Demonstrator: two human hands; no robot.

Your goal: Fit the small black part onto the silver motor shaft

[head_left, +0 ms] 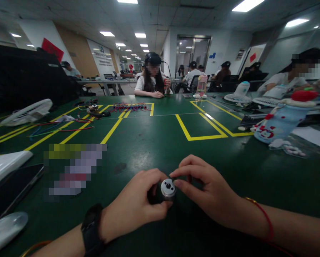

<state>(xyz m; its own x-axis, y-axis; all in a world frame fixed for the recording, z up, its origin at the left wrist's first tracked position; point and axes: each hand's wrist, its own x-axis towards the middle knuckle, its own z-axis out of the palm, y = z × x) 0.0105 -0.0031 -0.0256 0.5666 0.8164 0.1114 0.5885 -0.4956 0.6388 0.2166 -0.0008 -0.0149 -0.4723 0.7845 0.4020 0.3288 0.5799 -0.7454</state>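
Observation:
A small round metal part [168,189] with a pale top face and dark holes is near the bottom centre, over the green table. My left hand [141,200], with a black watch on its wrist, grips it between thumb and fingers from the left. From the right, my right hand [208,189] reaches to its upper edge, with thumb and index fingertips close together in a pinch. Whatever is between those fingertips is too small to make out. A red cord circles my right wrist.
On the green table [141,150] are yellow tape lines, coloured wires [129,107] at the back, a blurred packet [74,171] at left, and a blue bottle [280,121] at right. A person [152,76] sits across the table.

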